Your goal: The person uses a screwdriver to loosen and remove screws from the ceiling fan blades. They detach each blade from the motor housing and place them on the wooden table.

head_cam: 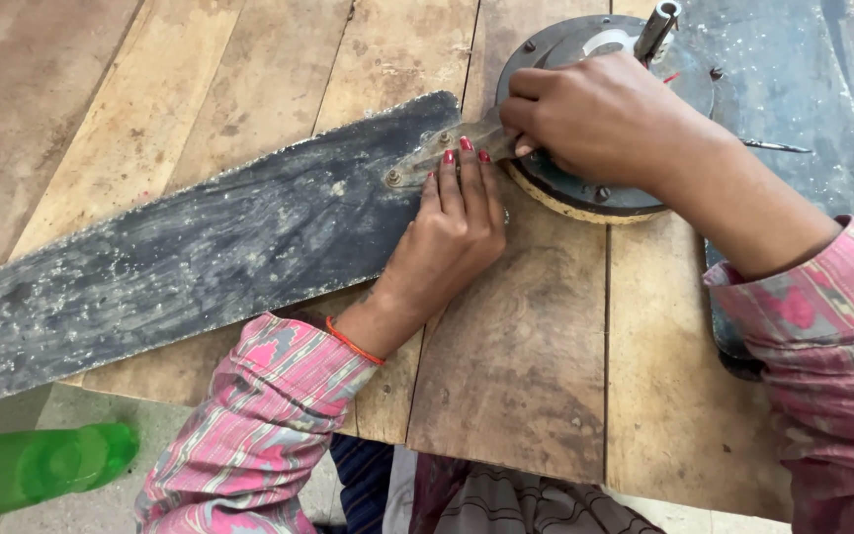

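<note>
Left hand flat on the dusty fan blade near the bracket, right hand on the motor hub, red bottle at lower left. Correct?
Not quite: the bottle at lower left is green, not red, per the head view. The left hand by the fan blade bracket and the right hand on the motor hub are correct.

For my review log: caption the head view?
Left hand steadies dusty fan blade; right hand works at motor hub.
</note>
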